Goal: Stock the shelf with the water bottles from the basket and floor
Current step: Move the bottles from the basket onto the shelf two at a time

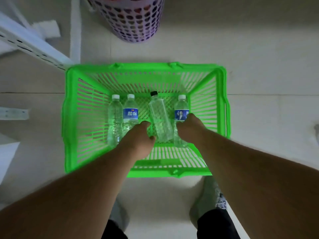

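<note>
Job not far along, by look of it: four water bottles lie in green basket [72, 118] on floor.

Inside, left to right: plain bottle [114, 118], blue-label bottle [130, 113], black-cap bottle [160, 118], bottle with picture label [181, 112].

Left hand [138, 140] curls down over blue-label bottle; right hand [189, 130] on picture-label bottle (grip hidden, cannot tell if holding).

White shelf [34, 44] stands far left. Purple holey bin [134, 19] behind basket.
</note>
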